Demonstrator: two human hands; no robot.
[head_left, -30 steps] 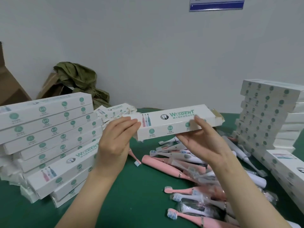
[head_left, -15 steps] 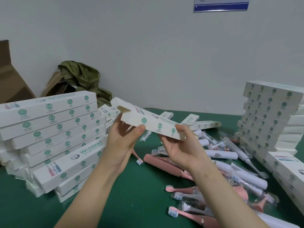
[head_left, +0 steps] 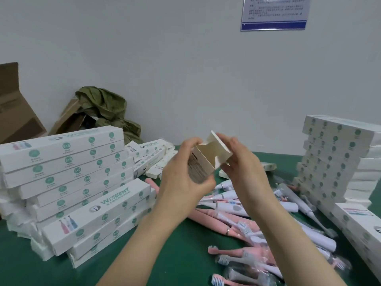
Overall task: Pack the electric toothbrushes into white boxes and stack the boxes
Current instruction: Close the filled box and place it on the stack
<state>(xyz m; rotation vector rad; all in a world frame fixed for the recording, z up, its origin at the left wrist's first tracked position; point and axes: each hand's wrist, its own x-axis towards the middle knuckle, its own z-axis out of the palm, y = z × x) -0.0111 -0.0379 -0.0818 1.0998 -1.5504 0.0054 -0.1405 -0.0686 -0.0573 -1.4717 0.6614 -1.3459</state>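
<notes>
I hold one white box [head_left: 206, 159] end-on in front of me, its open end and flap pointing up and away. My left hand [head_left: 183, 180] grips the box's body from the left. My right hand [head_left: 241, 168] pinches the flap end from the right. Loose pink and white electric toothbrushes [head_left: 237, 211] lie in a heap on the green table below my hands. A stack of white boxes [head_left: 68, 182] rises at the left. Another stack of white boxes [head_left: 334, 159] stands at the right.
Flat unfolded boxes [head_left: 150, 155] lie behind the left stack. Brown cartons [head_left: 16, 112] and an olive cloth [head_left: 107, 110] sit against the white wall at the back left. More white boxes [head_left: 358, 230] lie at the right edge. Green table surface [head_left: 169, 263] shows near me.
The box has turned from lying sideways across my view to pointing end-on away from me. Both hands have come closer together around its end.
</notes>
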